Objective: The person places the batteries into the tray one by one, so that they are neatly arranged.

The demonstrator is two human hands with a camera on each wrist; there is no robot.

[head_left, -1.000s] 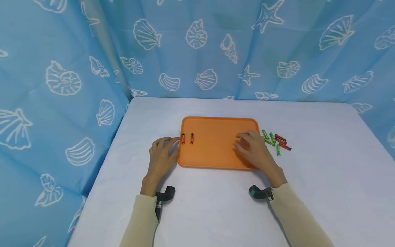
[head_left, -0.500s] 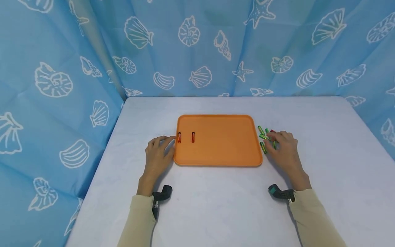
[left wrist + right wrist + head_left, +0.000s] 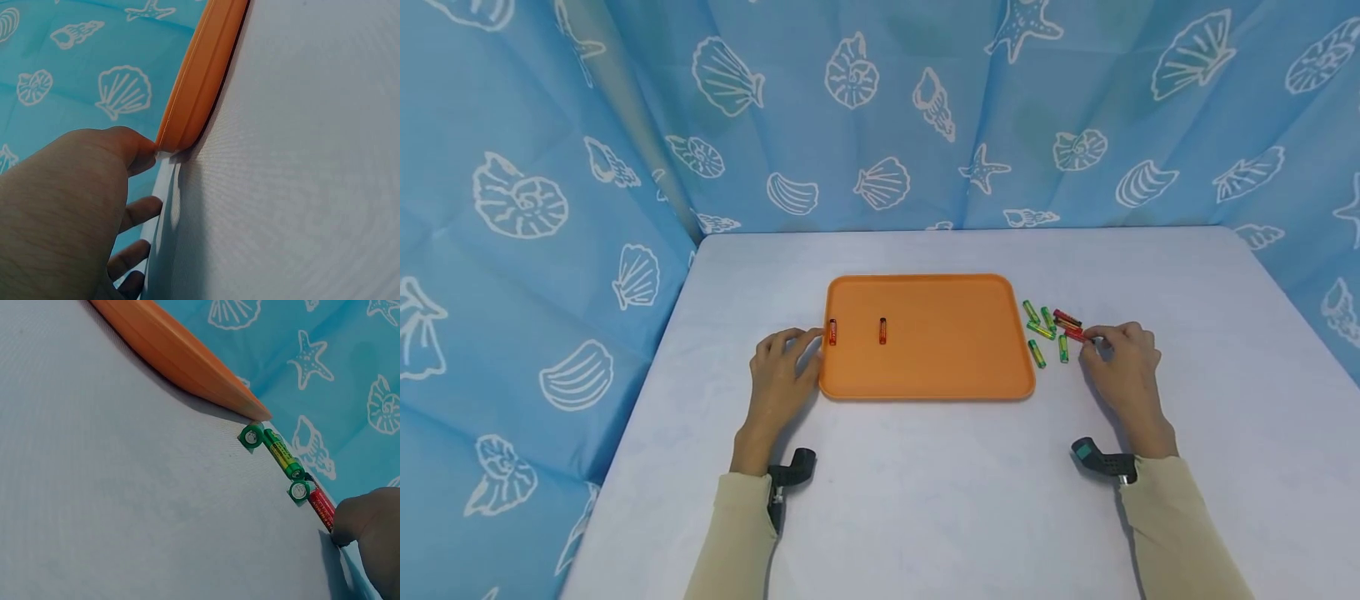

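A makeshift filming corner, its setting marked out by blue curtains (image 3: 827,133) printed with white seashells and starfish, which hang along the far and left sides of a white-covered table (image 3: 940,483) and screen off the room beyond, while black cameras (image 3: 793,473) worn at both wrists point to a recording set; whether it stands in a home, an office or a lab cannot be told

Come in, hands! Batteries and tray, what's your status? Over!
Left hand touching orange tray, left edge. Right hand pinching red battery outside tray. Two red batteries inside tray. Green batteries close by, maybe in the way.
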